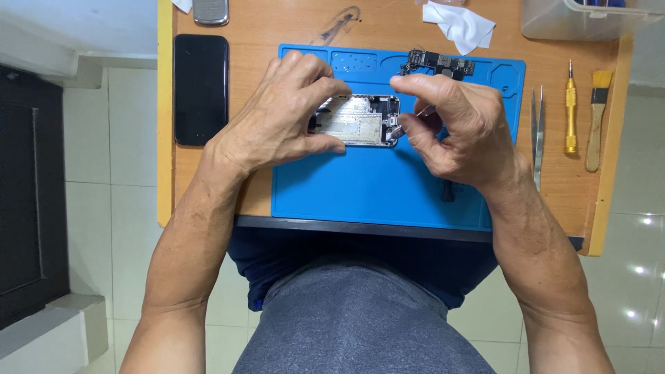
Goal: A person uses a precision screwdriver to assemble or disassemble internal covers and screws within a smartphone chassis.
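Observation:
An opened phone housing, silver inside, lies on a blue work mat. My left hand grips its left end, thumb below and fingers curled over the top edge. My right hand pinches a thin metal tool whose tip touches the housing's right end. A small circuit board rests on the mat just behind my right hand.
A black phone lies face up left of the mat. Tweezers, a yellow screwdriver and a small brush lie on the right. A white cloth and a clear plastic box sit at the back.

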